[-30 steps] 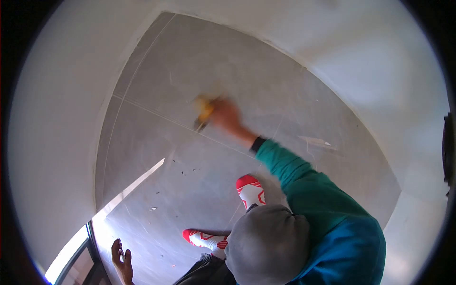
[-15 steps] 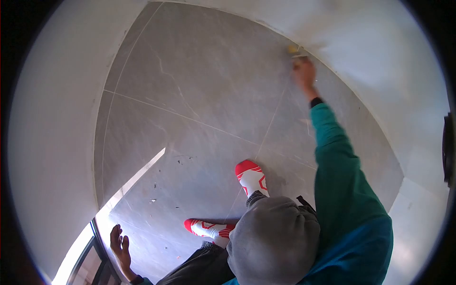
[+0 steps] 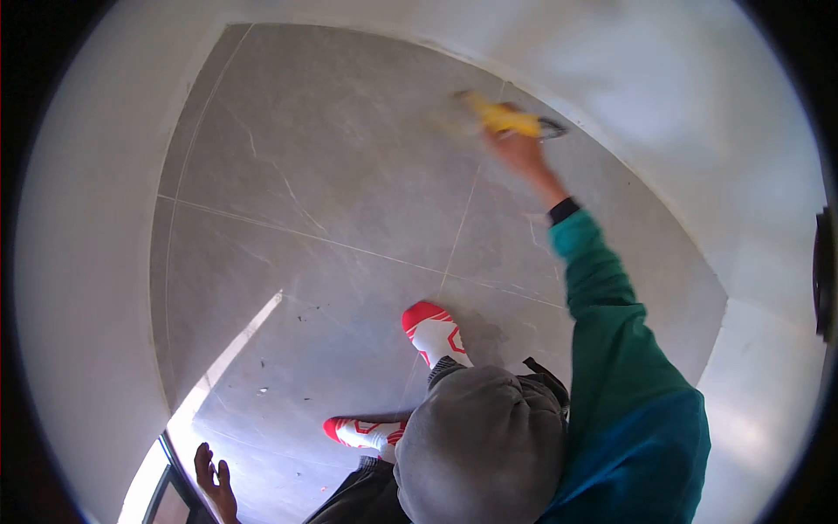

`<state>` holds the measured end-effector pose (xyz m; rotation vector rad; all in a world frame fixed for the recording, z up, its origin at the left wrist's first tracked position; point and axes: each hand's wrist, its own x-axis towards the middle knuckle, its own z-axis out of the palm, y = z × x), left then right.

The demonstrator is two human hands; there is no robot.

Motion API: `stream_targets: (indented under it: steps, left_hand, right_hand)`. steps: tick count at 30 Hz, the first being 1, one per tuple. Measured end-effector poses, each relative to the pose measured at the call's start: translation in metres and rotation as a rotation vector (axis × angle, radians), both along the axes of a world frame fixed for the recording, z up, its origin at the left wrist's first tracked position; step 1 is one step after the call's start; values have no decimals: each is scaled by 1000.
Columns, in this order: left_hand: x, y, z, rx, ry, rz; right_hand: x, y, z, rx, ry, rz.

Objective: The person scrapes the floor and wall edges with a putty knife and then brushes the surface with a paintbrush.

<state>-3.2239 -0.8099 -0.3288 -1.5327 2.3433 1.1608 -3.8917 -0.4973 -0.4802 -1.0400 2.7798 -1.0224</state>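
Out in front at the upper right, my right hand [image 3: 521, 155] is wrapped round a yellow hand tool [image 3: 508, 119] blurred by motion. A dark loop-like end sticks out to its right, and a narrow darker tip points left, with a pale smear below. The tool is close over the grey tiled floor [image 3: 349, 166], near the foot of the white wall. At the lower left, my left hand [image 3: 215, 483] holds nothing, its fingers apart and slightly bent.
White walls [image 3: 672, 105] rise round the floor. My feet in red and white socks [image 3: 435, 332] stand on the tiles. Small dark bits [image 3: 264, 389] lie at the left near a strip of sunlight [image 3: 236, 349]. A dark-framed glass panel [image 3: 170, 498] stands at the lower left.
My right hand has swung left and slightly down from the wall's foot, and the yellow tool now shows lengthwise. The whole view has shifted a little; my left hand stays low at the left.
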Motion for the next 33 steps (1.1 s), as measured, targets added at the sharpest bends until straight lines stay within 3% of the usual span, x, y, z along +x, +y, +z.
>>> stream_targets:
  steps: [1, 4, 7, 8, 10, 12, 13, 15, 17, 19, 22, 24, 27, 29, 32, 33]
  left_hand:
    - [1, 6, 5, -1, -98, 39]
    - [-2, 11, 12, 8, -192, 69]
    - [-24, 10, 15, -9, -174, 43]
    - [-28, 9, 15, -25, -159, 39]
    - [-40, 9, 16, -43, -131, 32]
    - [-53, 12, 21, -59, -155, 41]
    - [-53, 11, 21, -65, -165, 23]
    - [-51, 9, 21, -53, -170, 11]
    - [-43, 9, 25, -43, -197, 10]
    - [-41, 8, 21, -39, -125, 39]
    - [-38, 9, 18, -64, -144, 2]
    - [-46, 10, 21, -61, -155, 10]
    - [-49, 13, 24, -60, -166, 0]
    - [-48, 12, 24, -66, -165, -35]
    - [-44, 11, 25, -85, -226, -20]
    - [-42, 10, 25, -84, -229, -26]
  right_hand:
    - [-61, 47, -30, 68, 187, 13]
    - [-116, 93, -3, 315, 286, -169]
    - [-108, 82, -46, 306, 135, -307]
    - [-82, 61, -59, 474, 211, -304]
    - [6, 18, -67, 293, 297, -281]
    - [78, -12, -31, 565, -120, -56]
    - [75, -8, -25, 571, -116, -63]
    - [68, -5, -21, 39, -6, -87]
    - [12, 16, 1, 119, -26, -286]
    - [-48, 44, -9, 24, 67, -365]
    - [-32, 44, -55, -40, 224, -543]
    - [50, 28, -52, 337, 121, -394]
    - [143, 18, -53, 205, 25, -204]
    - [151, 11, -25, -156, -109, -103]
    - [59, 48, -1, 51, -43, -352]
    - [23, 65, -4, 62, 99, -429]
